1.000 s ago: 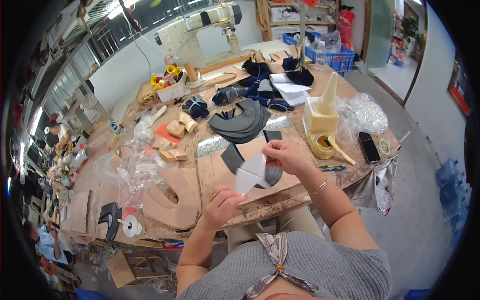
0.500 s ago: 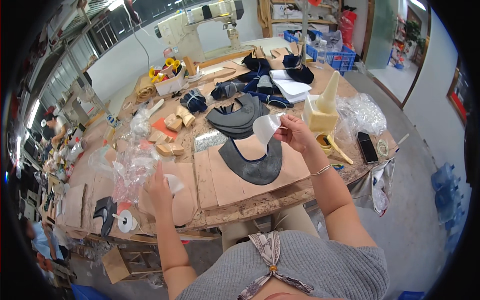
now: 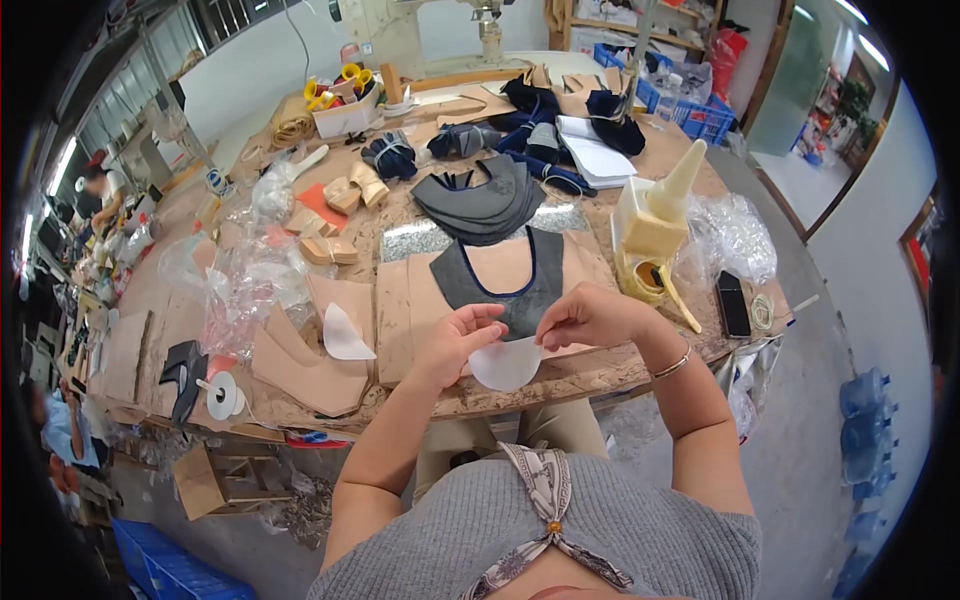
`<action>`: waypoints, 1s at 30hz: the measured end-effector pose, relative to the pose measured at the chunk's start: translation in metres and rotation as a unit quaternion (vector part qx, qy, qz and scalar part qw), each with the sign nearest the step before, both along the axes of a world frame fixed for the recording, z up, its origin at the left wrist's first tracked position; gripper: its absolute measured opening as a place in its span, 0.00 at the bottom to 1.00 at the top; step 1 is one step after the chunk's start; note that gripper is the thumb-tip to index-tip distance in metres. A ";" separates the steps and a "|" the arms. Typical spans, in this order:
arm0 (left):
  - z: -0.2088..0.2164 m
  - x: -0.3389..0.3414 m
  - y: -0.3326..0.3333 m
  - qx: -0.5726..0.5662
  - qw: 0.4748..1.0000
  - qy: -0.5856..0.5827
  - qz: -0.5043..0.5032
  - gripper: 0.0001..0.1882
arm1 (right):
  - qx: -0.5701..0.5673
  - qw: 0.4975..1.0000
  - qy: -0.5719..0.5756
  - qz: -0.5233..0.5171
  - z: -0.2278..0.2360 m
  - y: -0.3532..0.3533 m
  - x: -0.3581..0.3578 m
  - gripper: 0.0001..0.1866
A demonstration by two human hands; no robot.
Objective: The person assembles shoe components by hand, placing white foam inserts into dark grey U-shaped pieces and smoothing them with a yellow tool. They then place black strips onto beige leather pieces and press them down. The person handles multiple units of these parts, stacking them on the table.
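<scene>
Close to my body, a thin white curved piece (image 3: 507, 366) is held over the table's front edge. My right hand (image 3: 592, 318) pinches its upper right corner between thumb and fingertips. Fingers curled, my left hand (image 3: 460, 342) holds its left side, though the exact grip is partly covered. Just beyond both hands lies a dark grey U-shaped shoe upper piece (image 3: 458, 278) with a navy-edged opening, resting on tan sheets (image 3: 400, 310). A stack of similar grey uppers (image 3: 480, 208) sits farther back. Another white curved piece (image 3: 345, 335) lies left of my left hand, on tan cut pieces (image 3: 300, 375).
At right stand a yellowish glue container (image 3: 650, 232) with a cone top, a tape roll (image 3: 648, 280), a phone (image 3: 733, 306) and clear plastic wrap (image 3: 735, 240). Crumpled plastic (image 3: 255, 285), tan blocks (image 3: 340, 195) and a white spool (image 3: 225, 397) lie at left. Dark bundles (image 3: 465, 140) are behind.
My right hand has brought the white piece down and toward my body. My left hand has moved right, from the tan pieces to the white piece. The view has tilted downward.
</scene>
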State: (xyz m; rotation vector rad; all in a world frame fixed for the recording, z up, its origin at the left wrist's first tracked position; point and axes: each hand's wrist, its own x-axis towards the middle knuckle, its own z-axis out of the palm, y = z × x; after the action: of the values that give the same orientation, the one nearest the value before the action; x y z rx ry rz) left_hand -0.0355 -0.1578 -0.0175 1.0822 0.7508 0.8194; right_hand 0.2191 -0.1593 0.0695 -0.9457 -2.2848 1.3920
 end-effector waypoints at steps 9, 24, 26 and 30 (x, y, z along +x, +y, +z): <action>0.008 0.012 0.024 0.223 0.933 0.239 0.151 0.21 | -0.038 0.967 0.084 -0.236 -0.052 0.037 0.017 0.09; -0.015 0.020 0.032 0.359 0.849 0.333 0.200 0.22 | 0.033 0.945 -0.015 -0.326 -0.088 0.051 0.016 0.14; -0.020 0.021 0.034 0.374 0.840 0.339 0.199 0.23 | 0.030 0.943 -0.024 -0.331 -0.088 0.051 0.015 0.14; -0.019 0.026 0.027 0.466 0.762 0.400 0.204 0.22 | 0.072 0.941 -0.050 -0.326 -0.087 0.048 0.011 0.14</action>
State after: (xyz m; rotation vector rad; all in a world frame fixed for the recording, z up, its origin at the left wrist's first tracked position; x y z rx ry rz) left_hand -0.0098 -0.1312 -0.0368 2.3108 1.3884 1.1492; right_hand 0.2305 -0.1116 -0.0178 -1.5593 -1.8300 0.8923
